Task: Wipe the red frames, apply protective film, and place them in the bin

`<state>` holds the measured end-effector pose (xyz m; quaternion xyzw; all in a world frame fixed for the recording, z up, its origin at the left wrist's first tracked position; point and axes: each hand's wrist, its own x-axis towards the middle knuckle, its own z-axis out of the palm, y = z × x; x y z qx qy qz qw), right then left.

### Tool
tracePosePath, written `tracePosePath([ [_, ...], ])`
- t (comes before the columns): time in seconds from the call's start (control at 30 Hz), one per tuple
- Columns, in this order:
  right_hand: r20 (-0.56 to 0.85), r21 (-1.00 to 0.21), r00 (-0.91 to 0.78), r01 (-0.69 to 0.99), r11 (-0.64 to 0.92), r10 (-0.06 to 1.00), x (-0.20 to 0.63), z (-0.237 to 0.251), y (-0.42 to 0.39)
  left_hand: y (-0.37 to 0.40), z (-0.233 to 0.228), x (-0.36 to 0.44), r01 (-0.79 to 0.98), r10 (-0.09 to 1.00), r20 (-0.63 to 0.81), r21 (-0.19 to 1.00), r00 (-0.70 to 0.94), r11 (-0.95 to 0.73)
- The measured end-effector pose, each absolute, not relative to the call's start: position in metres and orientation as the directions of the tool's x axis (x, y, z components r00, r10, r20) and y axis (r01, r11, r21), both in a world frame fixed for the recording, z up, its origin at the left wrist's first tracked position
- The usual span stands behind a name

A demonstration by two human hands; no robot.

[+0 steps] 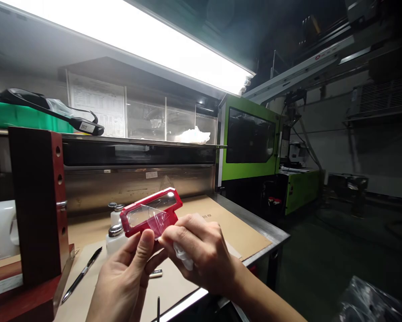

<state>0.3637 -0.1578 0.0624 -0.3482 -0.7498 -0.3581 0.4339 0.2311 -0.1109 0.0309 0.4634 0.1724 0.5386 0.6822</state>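
Note:
Raised over the bench is a red plastic frame (149,201) with a clear window, tilted up to the right. My left hand (127,268) is closed on its lower left edge, thumb in front. A thin transparent film (156,220) lies partly across the window, creased and drawn down towards my right hand (201,248). The fingers of that hand pinch the film's lower end at the frame's bottom edge. Tucked under those same fingers is a crumpled white tissue (183,257). My hands hide the frame's lower edge in part.
Two metal-capped bottles (115,240) stand behind my left hand. A black pen (82,273) lies on the brown board (244,232). At left rises a dark red block stand (36,201). A shelf (147,142) runs behind; a green machine (247,172) stands beyond the bench.

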Motion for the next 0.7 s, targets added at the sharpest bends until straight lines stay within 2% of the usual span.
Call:
tracePosePath([
  [0.43,0.817,0.296,-0.454,0.86,0.416,0.357,0.354,0.084,-0.159,-0.121,0.05,0.227,-0.662,0.92,0.25,0.75,0.302,0.013],
  [0.53,0.811,0.3,-0.47,0.846,0.442,0.349,0.352,0.089,-0.161,-0.121,0.054,0.224,-0.683,0.92,0.249,0.73,0.302,0.026],
  [0.6,0.837,0.23,-0.444,0.816,0.531,0.321,0.353,0.092,-0.162,-0.121,0.057,0.222,-0.698,0.939,0.215,0.715,0.269,0.036],
  [0.7,0.916,-0.064,-0.228,0.729,0.682,0.329,0.359,0.099,-0.159,-0.121,0.062,0.219,-0.724,0.971,0.126,0.687,0.202,0.062],
])
